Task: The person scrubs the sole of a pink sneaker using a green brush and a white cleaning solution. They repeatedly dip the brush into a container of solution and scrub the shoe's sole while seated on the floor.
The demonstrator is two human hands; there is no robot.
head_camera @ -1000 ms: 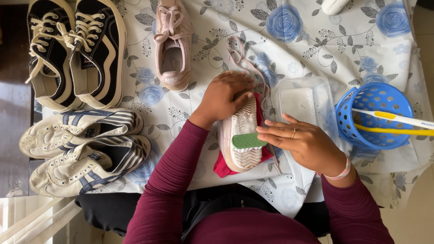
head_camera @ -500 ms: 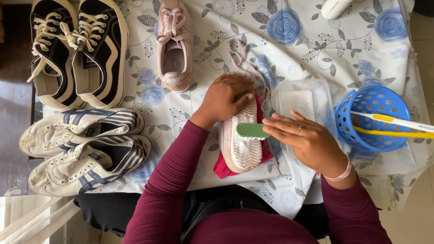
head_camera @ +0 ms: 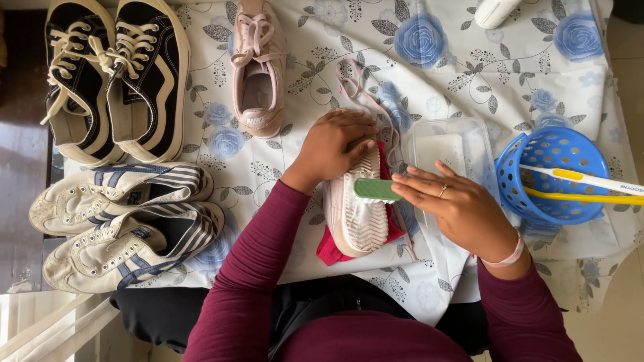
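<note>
The counter [head_camera: 510,60] was covered by a white cloth printed with blue roses and grey leaves; the cloth hung over the near edge, against the person's dark lap. Bare tan floor showed at the right, darker wood flooring at the left, pale slats at the lower left corner.

A pink sneaker [head_camera: 359,214] lay sole up at the centre of the cloth, resting on a red rag [head_camera: 330,249]. The left hand [head_camera: 332,144] pressed down on the far end of the sole, fingers curled over the edge and close together. The right hand [head_camera: 456,204] held a green brush [head_camera: 376,190] across the sole, fingers pinching its end, a ring on one finger and a pink band at the wrist.

Its mate, the second pink sneaker [head_camera: 258,64], stood upright further back, laces tied. A loose pink lace [head_camera: 365,94] trailed between them. A clear plastic tub [head_camera: 446,144] sat just beside the right hand. A blue perforated basket [head_camera: 553,174] at the right held a white and yellow toothbrush [head_camera: 583,179] lying across its rim. Black canvas sneakers [head_camera: 111,74] sat at the far left, cream striped sneakers [head_camera: 127,224] below them.
</note>
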